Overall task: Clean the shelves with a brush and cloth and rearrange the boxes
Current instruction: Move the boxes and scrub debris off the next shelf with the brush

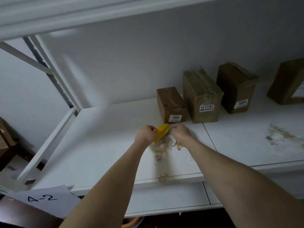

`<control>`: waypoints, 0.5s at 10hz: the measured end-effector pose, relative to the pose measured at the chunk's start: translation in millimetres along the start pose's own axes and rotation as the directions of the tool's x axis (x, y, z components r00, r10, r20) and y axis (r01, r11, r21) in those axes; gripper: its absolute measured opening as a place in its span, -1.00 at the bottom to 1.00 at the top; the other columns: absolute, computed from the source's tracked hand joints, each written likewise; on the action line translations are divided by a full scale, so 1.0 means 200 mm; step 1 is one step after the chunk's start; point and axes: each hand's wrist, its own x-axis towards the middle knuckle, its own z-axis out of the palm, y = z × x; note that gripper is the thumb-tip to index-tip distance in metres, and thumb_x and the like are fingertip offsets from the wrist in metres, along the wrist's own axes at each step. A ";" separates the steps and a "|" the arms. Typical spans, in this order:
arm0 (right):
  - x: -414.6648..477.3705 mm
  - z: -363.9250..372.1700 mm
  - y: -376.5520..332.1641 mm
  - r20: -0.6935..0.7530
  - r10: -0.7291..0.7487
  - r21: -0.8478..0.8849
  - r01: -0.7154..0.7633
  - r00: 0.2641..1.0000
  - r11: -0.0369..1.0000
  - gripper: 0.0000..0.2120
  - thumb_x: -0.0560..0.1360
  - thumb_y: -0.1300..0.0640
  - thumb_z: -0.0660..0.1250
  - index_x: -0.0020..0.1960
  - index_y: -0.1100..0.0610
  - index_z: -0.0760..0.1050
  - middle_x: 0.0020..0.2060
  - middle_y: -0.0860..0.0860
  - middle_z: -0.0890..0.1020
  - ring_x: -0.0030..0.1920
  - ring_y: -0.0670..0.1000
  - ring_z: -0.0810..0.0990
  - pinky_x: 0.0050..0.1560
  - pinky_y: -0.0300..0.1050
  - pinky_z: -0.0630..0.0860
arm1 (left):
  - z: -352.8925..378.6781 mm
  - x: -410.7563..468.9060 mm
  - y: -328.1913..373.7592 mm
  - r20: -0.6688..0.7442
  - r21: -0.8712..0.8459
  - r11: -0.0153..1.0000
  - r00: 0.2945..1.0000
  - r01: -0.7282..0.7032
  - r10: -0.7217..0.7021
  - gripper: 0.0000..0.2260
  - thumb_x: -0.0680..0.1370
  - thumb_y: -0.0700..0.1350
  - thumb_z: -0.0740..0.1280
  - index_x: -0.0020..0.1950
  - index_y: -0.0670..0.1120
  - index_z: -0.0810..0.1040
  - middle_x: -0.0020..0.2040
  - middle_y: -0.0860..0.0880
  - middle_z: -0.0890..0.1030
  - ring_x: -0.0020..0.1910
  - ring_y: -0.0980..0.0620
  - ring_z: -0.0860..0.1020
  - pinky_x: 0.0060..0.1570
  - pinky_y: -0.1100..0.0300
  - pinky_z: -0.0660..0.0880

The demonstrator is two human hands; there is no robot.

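Observation:
My left hand [145, 134] grips a yellow brush [162, 132] over the white shelf [102, 145]. Just to its right, my right hand [181, 131] has its fingers curled; whether it holds anything is hidden. Beneath both hands lies a pile of pale dusty debris [164, 146], with a trail running to the shelf's front edge. Right behind the hands stands a small brown box labelled 1002 [171, 104]. A taller box labelled 55-3-3304 [202, 96] and a box labelled 3004 [236, 88] stand to its right. No cloth is visible.
A second patch of debris [283, 137] lies on the right shelf panel. Another brown box [287, 83] stands at the far right. A paper marked 4-2 [44, 198] sits at the lower left. The shelf frame upright [54, 76] rises at the left.

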 end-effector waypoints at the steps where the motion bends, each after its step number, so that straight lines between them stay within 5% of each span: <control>1: 0.02 -0.02 -0.06 -0.045 -0.014 -0.019 0.014 0.999 1.000 -0.64 0.56 0.17 0.19 0.34 0.10 0.44 0.29 0.15 0.50 0.27 0.21 0.48 0.23 -0.01 0.44 | -0.09 0.03 0.00 -0.119 -0.156 0.985 0.988 0.077 -0.096 -0.73 0.56 -0.16 0.12 0.00 -0.27 0.56 0.01 -0.32 0.61 0.04 -0.29 0.58 0.00 -0.06 0.53; 2: 0.05 -0.01 -0.14 -0.016 -0.091 -0.018 0.090 0.996 0.996 -0.67 0.57 0.15 0.20 0.32 0.10 0.45 0.28 0.14 0.51 0.25 0.20 0.50 0.23 0.00 0.47 | -0.14 0.07 0.01 -0.160 -0.276 0.953 0.972 0.124 -0.173 -0.71 0.55 -0.24 0.10 0.06 -0.41 0.52 0.07 -0.43 0.56 0.09 -0.37 0.55 0.03 -0.14 0.51; 3: 0.10 0.04 -0.22 0.016 -0.139 0.005 0.139 0.990 0.990 -0.66 0.58 0.17 0.18 0.34 0.11 0.44 0.31 0.12 0.49 0.29 0.17 0.47 0.24 -0.04 0.44 | -0.19 0.12 0.00 -0.165 -0.326 0.936 0.967 0.134 -0.196 -0.76 0.52 -0.30 0.16 0.01 -0.42 0.56 -0.12 -0.39 0.60 -0.21 -0.32 0.58 -0.27 -0.07 0.51; 4: 0.16 0.11 -0.30 0.025 -0.151 0.117 0.147 0.988 0.982 -0.62 0.52 0.21 0.22 0.33 0.10 0.44 0.28 0.10 0.51 0.24 0.14 0.52 0.20 -0.08 0.47 | -0.23 0.21 -0.04 -0.162 -0.381 0.916 0.966 0.125 -0.199 -0.83 0.56 -0.32 0.15 -0.21 -0.24 0.46 -0.26 -0.18 0.53 -0.49 -0.02 0.43 -0.49 0.18 0.34; 5: 0.26 0.16 -0.38 0.013 -0.171 0.219 0.164 0.985 0.962 -0.61 0.49 0.23 0.22 0.32 0.14 0.43 0.20 0.12 0.56 0.15 0.13 0.58 0.09 -0.05 0.52 | -0.29 0.34 -0.07 -0.152 -0.406 0.905 0.967 0.129 -0.206 -0.73 0.57 -0.31 0.18 -0.31 -0.09 0.36 -0.33 -0.06 0.49 -0.48 0.09 0.46 -0.54 0.33 0.39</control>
